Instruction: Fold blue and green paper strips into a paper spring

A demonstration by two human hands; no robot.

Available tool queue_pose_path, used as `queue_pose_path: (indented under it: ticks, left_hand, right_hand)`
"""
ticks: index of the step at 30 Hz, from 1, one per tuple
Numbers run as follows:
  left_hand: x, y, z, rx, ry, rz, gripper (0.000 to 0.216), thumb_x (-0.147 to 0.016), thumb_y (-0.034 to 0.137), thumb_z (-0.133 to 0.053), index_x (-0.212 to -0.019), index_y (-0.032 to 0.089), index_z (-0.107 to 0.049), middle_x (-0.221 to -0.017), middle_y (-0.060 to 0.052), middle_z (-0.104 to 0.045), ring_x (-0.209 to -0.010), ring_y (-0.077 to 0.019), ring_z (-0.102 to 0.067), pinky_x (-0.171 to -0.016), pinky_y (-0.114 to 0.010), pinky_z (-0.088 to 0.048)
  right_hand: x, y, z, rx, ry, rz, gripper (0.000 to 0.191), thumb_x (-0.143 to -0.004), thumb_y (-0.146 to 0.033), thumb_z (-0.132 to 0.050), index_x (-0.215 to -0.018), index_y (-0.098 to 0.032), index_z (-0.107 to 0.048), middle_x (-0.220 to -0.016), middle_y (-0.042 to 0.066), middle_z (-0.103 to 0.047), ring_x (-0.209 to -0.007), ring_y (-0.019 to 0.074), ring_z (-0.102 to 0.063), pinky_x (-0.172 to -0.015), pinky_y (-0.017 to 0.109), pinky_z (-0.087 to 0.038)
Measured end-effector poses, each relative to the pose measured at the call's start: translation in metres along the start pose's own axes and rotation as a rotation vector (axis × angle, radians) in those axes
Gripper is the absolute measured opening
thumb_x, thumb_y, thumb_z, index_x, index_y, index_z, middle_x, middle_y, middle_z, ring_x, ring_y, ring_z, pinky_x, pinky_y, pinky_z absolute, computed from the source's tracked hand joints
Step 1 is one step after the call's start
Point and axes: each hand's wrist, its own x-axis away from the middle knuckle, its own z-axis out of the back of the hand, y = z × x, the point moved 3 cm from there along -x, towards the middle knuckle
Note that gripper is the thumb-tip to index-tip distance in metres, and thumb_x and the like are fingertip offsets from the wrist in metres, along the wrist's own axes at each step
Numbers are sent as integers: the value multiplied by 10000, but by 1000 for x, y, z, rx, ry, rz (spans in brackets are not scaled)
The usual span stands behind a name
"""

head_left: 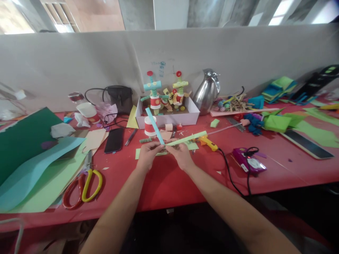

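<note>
My left hand [147,154] and my right hand [181,155] meet above the middle of the red table, fingertips pinched together. Between them they hold the joined ends of two paper strips. The blue paper strip [155,126] slants up and away to the left. To the right points the light green paper strip [189,138]. The strips meet at roughly a right angle, and my fingers partly hide the joint. Beyond the hands stand a red and white paper cup [149,127] and a small coiled paper spring [145,140]. A yellow glue gun [208,142] lies just right of the green strip.
Scissors [88,183] and coloured paper sheets [45,183] lie left, near a phone [114,140]. Behind, a white box [169,120] holds paper-spring figures, beside a steel jug [207,93]. A purple device [249,161] with a black cord sits right, near another phone [307,144].
</note>
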Motion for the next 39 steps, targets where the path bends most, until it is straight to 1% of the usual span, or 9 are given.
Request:
queue_pose_path:
  ticks: [4, 7, 12, 16, 23, 28, 31, 35, 39]
  left_hand:
    - [-1, -4, 0, 76, -8, 44, 270, -633, 301, -823, -855, 156, -773, -766, -53, -740, -726, -172, -671, -825, -341, -539]
    - [-1, -4, -1, 121, -61, 66, 297, -648, 300, -814, -904, 153, -775, -839, -74, -754, -800, -199, -690, -900, -370, -519]
    - [0, -2, -1, 151, -76, 117, 329, -607, 262, -834, -910, 150, -777, -876, -93, -761, -842, -216, -702, -945, -376, -498]
    - [0, -1, -2, 154, -79, 129, 314, -615, 261, -827, -903, 147, -777, -880, -98, -761, -842, -213, -703, -932, -368, -505]
    - [0, -3, -2, 155, -43, 130, 304, -596, 255, -836, -872, 144, -777, -828, -90, -759, -773, -198, -698, -881, -378, -530]
    - [-1, -4, -3, 178, -50, 128, 245, -594, 245, -833, -810, 143, -779, -808, -95, -754, -771, -216, -700, -839, -391, -546]
    - [-1, -3, -2, 152, -78, 115, 232, -616, 244, -814, -823, 145, -782, -812, -93, -749, -774, -205, -692, -836, -372, -543]
    - [-1, 1, 0, 75, -128, 53, 215, -654, 229, -767, -858, 160, -784, -920, -88, -728, -829, -195, -678, -824, -332, -544]
    - [-1, 6, 2, -18, -175, -64, 192, -700, 235, -734, -875, 176, -786, -905, -76, -690, -822, -185, -665, -791, -310, -548]
  right_hand:
    - [-1, 1, 1, -3, 32, 8, 143, -692, -278, -718, -786, -196, -649, -672, -26, -649, -640, 133, -623, -673, 294, -518]
    - [-2, 2, 2, -25, 62, 1, 133, -678, -272, -729, -750, -194, -650, -653, -30, -642, -629, 126, -612, -677, 291, -516]
    - [-4, 4, 4, -110, 97, -61, 179, -635, -279, -761, -736, -183, -648, -633, -32, -631, -612, 115, -588, -668, 286, -510]
    - [-3, 3, 4, -116, 108, -69, 190, -617, -274, -768, -724, -182, -641, -625, -33, -626, -614, 117, -587, -659, 282, -509]
    - [-3, 6, 4, -94, 118, -79, 179, -622, -280, -761, -733, -183, -660, -630, -23, -643, -599, 129, -594, -663, 303, -513]
    - [-5, 10, 6, -111, 121, -145, 175, -594, -300, -778, -671, -179, -678, -605, -10, -639, -570, 125, -569, -631, 299, -491]
    - [-5, 10, 6, -134, 110, -188, 187, -579, -309, -789, -649, -174, -679, -599, -4, -638, -562, 120, -558, -612, 289, -476]
    - [-3, 7, 6, -132, 97, -254, 186, -581, -310, -786, -635, -165, -681, -591, -4, -640, -558, 122, -559, -609, 288, -471]
    - [-1, 0, 6, -131, 78, -274, 158, -587, -285, -771, -639, -163, -684, -603, -1, -657, -575, 132, -587, -620, 290, -474]
